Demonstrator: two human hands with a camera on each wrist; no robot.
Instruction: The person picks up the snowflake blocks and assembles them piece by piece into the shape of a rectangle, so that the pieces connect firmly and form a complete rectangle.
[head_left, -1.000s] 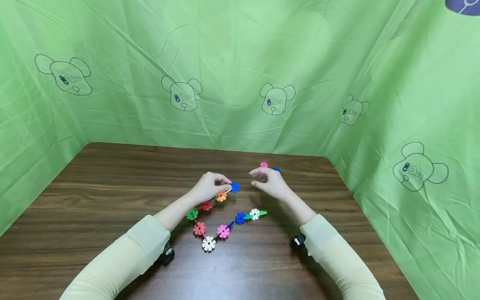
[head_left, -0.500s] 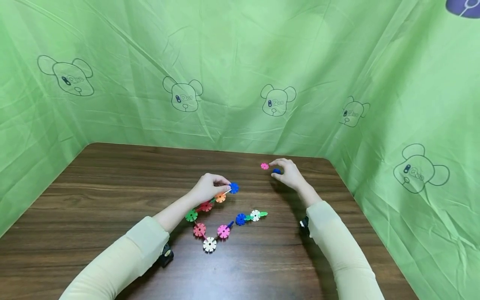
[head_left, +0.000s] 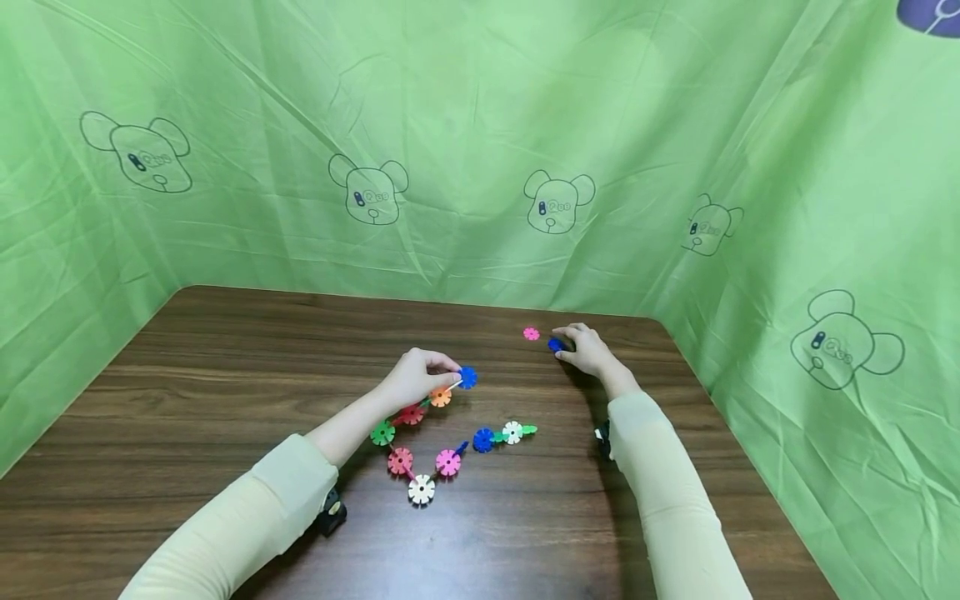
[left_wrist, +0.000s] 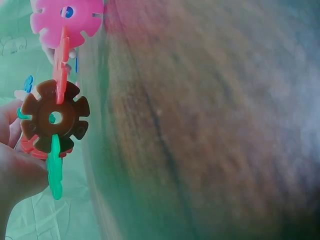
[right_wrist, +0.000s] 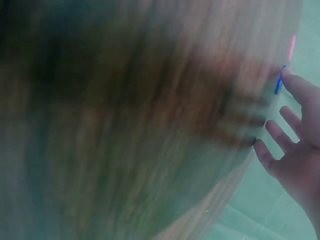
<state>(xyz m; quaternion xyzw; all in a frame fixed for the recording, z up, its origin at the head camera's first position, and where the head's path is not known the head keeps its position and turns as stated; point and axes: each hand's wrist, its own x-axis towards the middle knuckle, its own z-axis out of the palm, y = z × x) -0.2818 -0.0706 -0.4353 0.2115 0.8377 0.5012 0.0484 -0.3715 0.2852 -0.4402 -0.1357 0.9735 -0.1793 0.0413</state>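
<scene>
My left hand [head_left: 412,379] pinches the upper end of a chain of notched plastic flower discs, at a white edge-on disc beside a blue flower disc [head_left: 467,377]. The chain runs down through an orange disc [head_left: 440,397], a green disc [head_left: 382,433] and a white disc [head_left: 422,490], then right to another white disc [head_left: 513,432]. In the left wrist view a brown disc [left_wrist: 36,120] hangs near that hand. At the back right my right hand [head_left: 588,352] reaches a loose blue disc [head_left: 555,344], thumb and fingers spread; the right wrist view shows a digit touching it.
A loose pink disc [head_left: 531,334] lies left of the blue one on the brown wooden table [head_left: 247,358]. Green cloth [head_left: 465,250] with printed bear heads stands along the table's back and sides.
My right hand has moved right and slightly back from near the left hand to the loose blue disc. The left hand keeps its pinch on the chain, almost still.
</scene>
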